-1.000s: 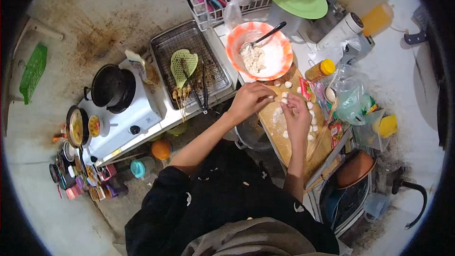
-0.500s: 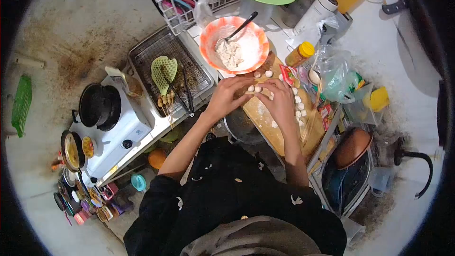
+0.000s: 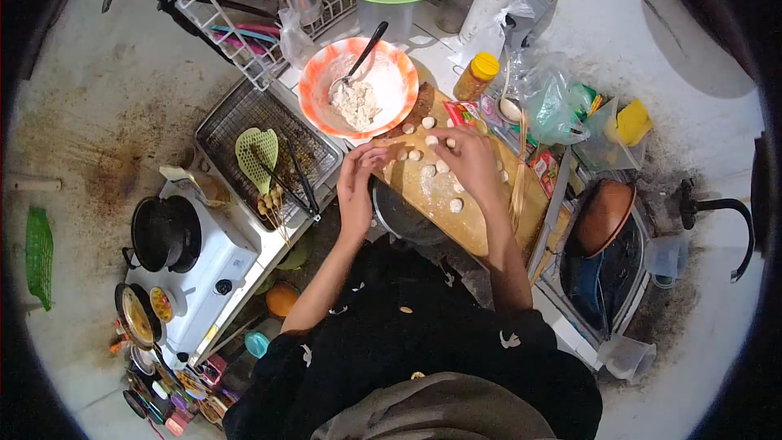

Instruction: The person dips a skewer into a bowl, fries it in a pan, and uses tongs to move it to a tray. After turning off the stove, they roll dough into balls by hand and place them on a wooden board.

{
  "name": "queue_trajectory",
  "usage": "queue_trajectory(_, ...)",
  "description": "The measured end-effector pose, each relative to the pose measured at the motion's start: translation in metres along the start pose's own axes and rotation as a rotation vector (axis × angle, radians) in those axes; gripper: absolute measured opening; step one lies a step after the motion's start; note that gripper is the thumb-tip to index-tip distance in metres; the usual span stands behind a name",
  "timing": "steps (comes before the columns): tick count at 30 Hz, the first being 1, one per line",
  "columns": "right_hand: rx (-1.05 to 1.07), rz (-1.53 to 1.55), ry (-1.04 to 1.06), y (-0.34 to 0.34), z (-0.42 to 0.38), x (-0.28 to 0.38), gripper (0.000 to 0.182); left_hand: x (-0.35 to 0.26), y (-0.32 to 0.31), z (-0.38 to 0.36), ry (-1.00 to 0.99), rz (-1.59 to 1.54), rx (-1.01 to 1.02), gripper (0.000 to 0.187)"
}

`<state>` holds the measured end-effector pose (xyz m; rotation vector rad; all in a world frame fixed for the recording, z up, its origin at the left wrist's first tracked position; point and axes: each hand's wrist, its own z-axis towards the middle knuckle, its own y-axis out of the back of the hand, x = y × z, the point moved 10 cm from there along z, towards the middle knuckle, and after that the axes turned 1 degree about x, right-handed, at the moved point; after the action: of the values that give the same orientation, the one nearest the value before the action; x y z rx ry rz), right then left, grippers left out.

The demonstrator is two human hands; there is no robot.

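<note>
Small round white dough balls (image 3: pixel 456 205) lie scattered on a floured wooden cutting board (image 3: pixel 468 228). My right hand (image 3: pixel 471 161) reaches over the board, its thumb and finger pinched at a dough ball (image 3: pixel 432 141). More balls sit under and around that hand, some partly hidden by it. At the board's left edge is my left hand (image 3: pixel 358 173), loosely curved with fingers apart and holding nothing I can see. Just beyond it stands an orange-and-white bowl (image 3: pixel 309 102) of white dough (image 3: pixel 356 106), with a black-handled spoon (image 3: pixel 365 50) leaning inside.
Left of the board, a rack tray (image 3: pixel 224 114) holds a green slotted turner (image 3: pixel 257 155), tongs (image 3: pixel 297 179) and skewered food. A stove (image 3: pixel 216 248) with pans is farther left. Bamboo skewers (image 3: pixel 519 175), a yellow-lidded jar (image 3: pixel 476 77) and a knife (image 3: pixel 550 228) lie rightward.
My hands have moved apart; the left drew back to the board's left edge. Several balls now lie scattered mid-board, where my hands were close together. The whole view has shifted somewhat.
</note>
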<state>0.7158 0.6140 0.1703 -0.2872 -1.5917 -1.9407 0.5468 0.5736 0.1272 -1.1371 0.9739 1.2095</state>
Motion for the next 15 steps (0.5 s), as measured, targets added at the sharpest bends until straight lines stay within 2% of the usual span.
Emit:
queue_trajectory(2,0.199,0.288,-0.264,0.001,-0.021,0.011,0.021,0.018,-0.005,-0.004,0.251,-0.526,-0.168,0.039)
queue_trajectory(3,0.199,0.287,-0.270,-0.003,-0.031,0.019,0.021,0.016,-0.020,-0.003,0.307,-0.583,-0.072,0.047)
queue_trajectory(4,0.164,0.360,-0.132,-0.004,-0.037,0.042,0.023,0.011,-0.025,0.000,0.312,-0.584,-0.069,0.047)
queue_trajectory(5,0.128,0.433,0.005,-0.002,-0.042,0.062,0.025,0.008,-0.045,0.000,0.407,-0.802,0.048,0.049)
queue_trajectory(6,0.125,0.433,-0.001,-0.006,-0.046,0.068,0.025,0.005,-0.065,-0.003,0.500,-1.017,0.168,0.050)
queue_trajectory(8,-0.097,0.121,0.151,0.013,-0.048,0.088,0.034,0.003,-0.070,-0.003,0.492,-1.002,0.183,0.054)
queue_trajectory(9,-0.082,0.034,0.163,0.011,-0.048,0.092,0.054,0.005,-0.070,-0.009,0.537,-0.990,0.156,0.054)
queue_trajectory(10,-0.088,0.032,0.155,0.008,-0.045,0.096,0.054,0.006,-0.071,-0.017,0.587,-0.978,0.130,0.054)
queue_trajectory(11,-0.125,0.063,0.132,0.007,-0.039,0.098,0.065,0.006,-0.072,-0.027,0.651,-0.918,0.105,0.055)
queue_trajectory(12,-0.161,0.094,0.107,0.005,-0.034,0.101,0.076,0.004,-0.076,-0.032,0.661,-0.917,0.115,0.055)
queue_trajectory(14,-0.126,0.188,0.105,-0.009,-0.030,0.111,0.080,-0.033,-0.071,-0.020,0.249,-0.801,0.203,0.072)
queue_trajectory(15,-0.105,0.361,0.182,-0.020,-0.037,0.123,0.082,-0.031,-0.072,-0.019,0.246,-0.800,0.212,0.072)
